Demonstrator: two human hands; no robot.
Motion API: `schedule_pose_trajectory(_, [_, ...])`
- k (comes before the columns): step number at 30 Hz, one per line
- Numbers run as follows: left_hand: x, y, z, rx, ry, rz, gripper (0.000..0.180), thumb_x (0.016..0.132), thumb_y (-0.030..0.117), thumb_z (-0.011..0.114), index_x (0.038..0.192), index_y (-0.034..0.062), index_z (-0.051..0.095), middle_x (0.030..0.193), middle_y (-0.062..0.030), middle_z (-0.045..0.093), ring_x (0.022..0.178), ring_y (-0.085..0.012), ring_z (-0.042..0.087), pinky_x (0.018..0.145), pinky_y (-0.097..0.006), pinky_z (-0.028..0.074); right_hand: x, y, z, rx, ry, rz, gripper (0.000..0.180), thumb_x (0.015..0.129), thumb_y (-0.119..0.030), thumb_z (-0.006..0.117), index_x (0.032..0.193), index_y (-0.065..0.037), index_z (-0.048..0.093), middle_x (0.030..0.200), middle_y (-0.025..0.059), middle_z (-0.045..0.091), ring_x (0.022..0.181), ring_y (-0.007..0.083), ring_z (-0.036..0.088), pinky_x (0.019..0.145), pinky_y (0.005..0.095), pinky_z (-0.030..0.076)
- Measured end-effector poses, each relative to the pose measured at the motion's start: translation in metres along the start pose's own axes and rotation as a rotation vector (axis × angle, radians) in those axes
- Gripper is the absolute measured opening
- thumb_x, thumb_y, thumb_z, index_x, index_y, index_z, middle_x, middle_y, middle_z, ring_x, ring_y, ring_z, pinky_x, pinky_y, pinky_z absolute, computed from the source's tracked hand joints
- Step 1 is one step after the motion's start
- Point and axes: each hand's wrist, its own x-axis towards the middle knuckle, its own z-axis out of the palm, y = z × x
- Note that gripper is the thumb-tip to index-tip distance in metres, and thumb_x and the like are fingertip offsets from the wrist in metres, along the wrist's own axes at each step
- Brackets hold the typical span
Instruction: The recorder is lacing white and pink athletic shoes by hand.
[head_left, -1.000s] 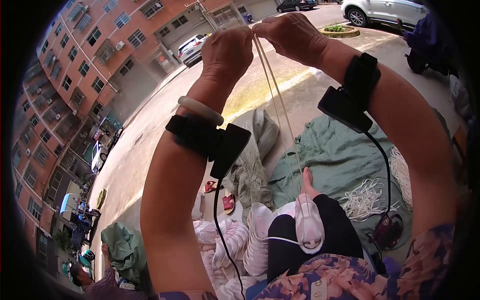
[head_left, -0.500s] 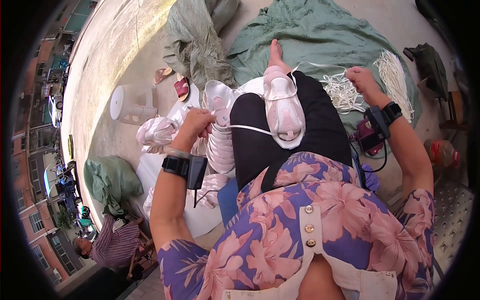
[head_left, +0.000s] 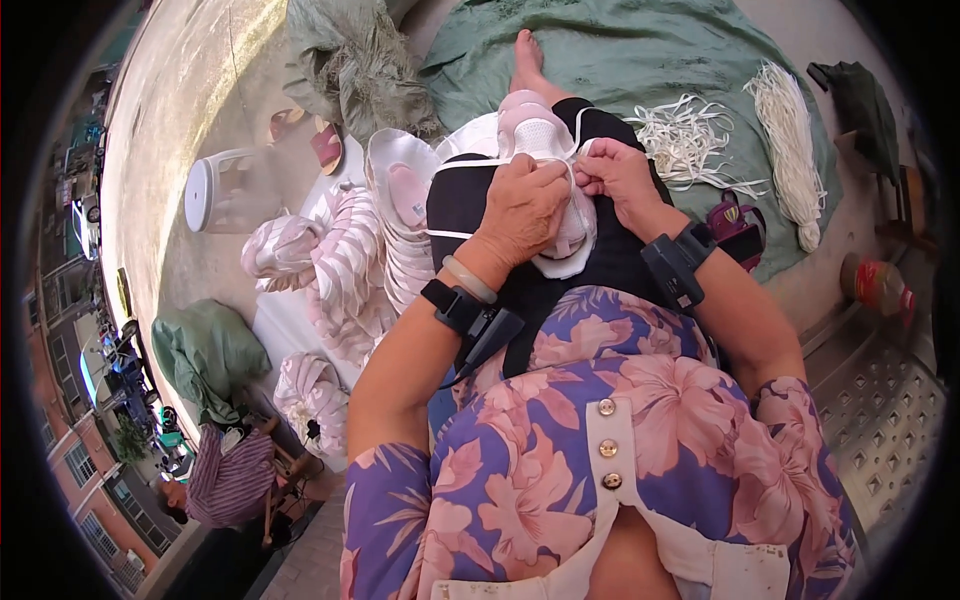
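Observation:
A pink-and-white sneaker [head_left: 541, 138] rests on my lap across the black trousers, its heel pointing toward me. My left hand [head_left: 526, 208] is closed over the middle of the sneaker, fingertips pinching a white shoelace [head_left: 462, 166]; part of that lace loops out to the left across my thigh. Right beside it, my right hand [head_left: 622, 178] pinches the lace at the shoe's right edge, thumb and forefinger together. My fingers cover most of the eyelets, so how the lace runs there is hidden.
Stacked pink-white shoe uppers [head_left: 350, 240] lie to my left, near a white plastic stool [head_left: 225, 190]. Loose white laces [head_left: 685, 145] and a lace bundle [head_left: 790, 150] lie on a green cloth [head_left: 600, 45] at right. A person [head_left: 230, 475] sits at lower left.
Both hands have come inward from wide apart, left from beside the shoe stack and right from near the loose laces, and now meet over the sneaker. The lace is no longer stretched out sideways.

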Motion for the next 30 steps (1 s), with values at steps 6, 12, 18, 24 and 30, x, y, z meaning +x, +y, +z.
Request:
schedule_pose_trajectory(6, [-0.006,-0.007,0.006,-0.065,0.077,-0.1,0.015,0.067,0.002,0.058,0.082,0.0031,0.055,0.091,-0.0073,0.059,0.079,-0.0273,0.053,0.072,-0.034,0.043,0.005,0.004,0.007,-0.034,-0.031,-0.126,0.005,0.08,-0.006,0.061,0.079,-0.003,0.057,0.068,-0.0006,0.057,0.058,0.0047,0.053,0.051,0.0169,0.042])
schedule_pose_trajectory(12, [-0.007,-0.009,0.009,-0.123,0.085,-0.124,0.014,0.068,0.001,0.057,0.082,0.0021,0.055,0.09,-0.0082,0.059,0.079,-0.0282,0.052,0.075,-0.035,0.041,0.004,0.005,0.008,-0.052,-0.029,-0.182,0.005,0.08,-0.005,0.06,0.078,-0.002,0.057,0.069,-0.0025,0.055,0.061,0.0028,0.05,0.053,0.0178,0.043])
schedule_pose_trajectory(18, [-0.008,-0.011,0.01,-0.144,0.092,-0.12,0.015,0.068,0.001,0.057,0.083,0.0023,0.054,0.089,-0.0078,0.059,0.078,-0.0277,0.051,0.074,-0.034,0.041,0.004,0.006,0.008,-0.091,-0.046,-0.22,0.008,0.082,-0.01,0.061,0.077,-0.007,0.056,0.067,-0.0034,0.057,0.059,0.0016,0.053,0.048,0.0141,0.037])
schedule_pose_trajectory(24, [-0.01,-0.012,0.012,-0.122,0.097,-0.116,0.015,0.068,0.001,0.057,0.082,0.0027,0.054,0.089,-0.0071,0.059,0.077,-0.0276,0.051,0.074,-0.035,0.041,0.004,0.007,0.007,-0.158,-0.038,-0.241,0.008,0.083,-0.01,0.061,0.077,-0.006,0.056,0.066,-0.0033,0.056,0.058,0.0015,0.052,0.049,0.015,0.039])
schedule_pose_trajectory(30, [-0.01,-0.011,0.012,-0.112,0.116,-0.116,0.014,0.068,0.001,0.057,0.082,0.0032,0.054,0.09,-0.0078,0.059,0.079,-0.0285,0.051,0.074,-0.036,0.041,0.002,0.007,0.008,-0.159,-0.038,-0.24,0.007,0.083,-0.011,0.06,0.079,-0.005,0.057,0.067,-0.0035,0.056,0.059,0.0012,0.051,0.05,0.0151,0.039])
